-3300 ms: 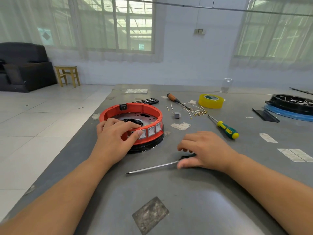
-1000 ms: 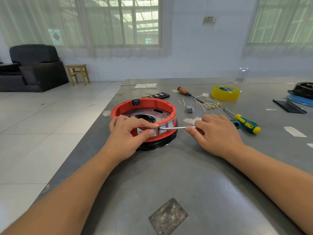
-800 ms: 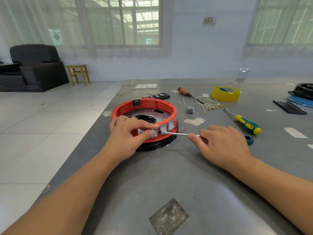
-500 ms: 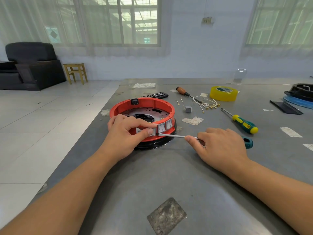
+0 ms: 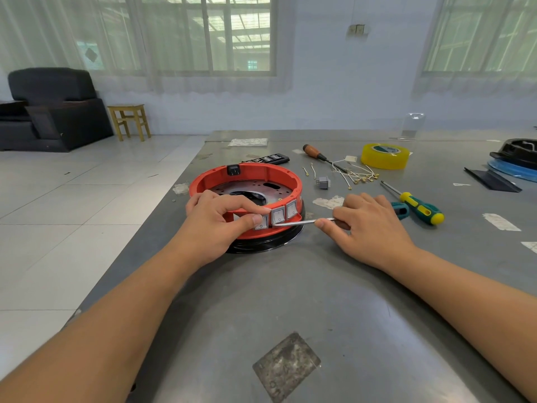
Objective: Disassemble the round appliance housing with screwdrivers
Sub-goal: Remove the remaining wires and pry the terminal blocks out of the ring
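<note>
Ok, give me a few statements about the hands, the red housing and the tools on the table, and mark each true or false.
1. The left hand grips the red housing. True.
2. The right hand holds the green-and-yellow screwdriver. False: that one lies on the table; the hand holds another, its shaft at the switches.
3. The tape sits inside the housing. False: it sits apart, farther back.
4. A wooden-handled screwdriver lies behind the housing. True.

Bright window daylight, sharp focus, wide-angle edge distortion.
</note>
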